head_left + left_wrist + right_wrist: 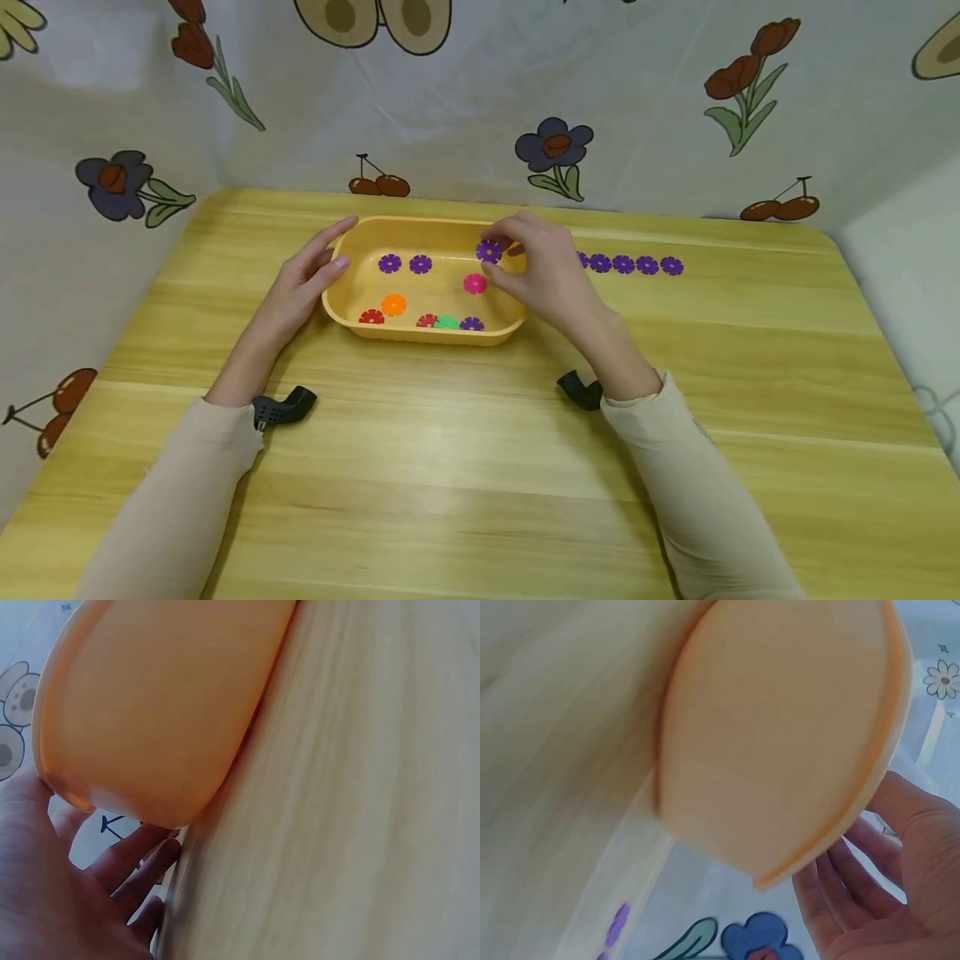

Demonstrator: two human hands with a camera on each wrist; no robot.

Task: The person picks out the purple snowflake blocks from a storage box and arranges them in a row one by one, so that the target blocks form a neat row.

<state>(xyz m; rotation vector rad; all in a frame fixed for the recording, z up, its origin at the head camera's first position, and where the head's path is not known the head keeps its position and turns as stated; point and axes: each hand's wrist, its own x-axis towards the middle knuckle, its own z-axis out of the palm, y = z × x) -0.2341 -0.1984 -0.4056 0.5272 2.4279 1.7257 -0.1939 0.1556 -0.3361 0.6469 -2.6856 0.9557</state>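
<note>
A yellow plastic basin (442, 336) stands on the wooden table. Its left end is held by my left hand (300, 283), thumb over the rim and fingers along the outside wall. Over the basin's right end, my right hand (551, 271) pinches a purple snowflake disc (489, 252) between thumb and fingers. Inside lie two purple discs (390, 264) at the back, a pink disc (475, 284), an orange disc (393, 305), and red, green and purple discs along the front. In the right wrist view the basin wall hides the right fingertips.
A row of several purple discs (624, 264) lies on the table right of the basin, its left end partly hidden by the right hand. Behind the table (420, 467) hangs a white patterned cloth (465, 108). Black wrist-worn devices (285, 407) sit at both cuffs.
</note>
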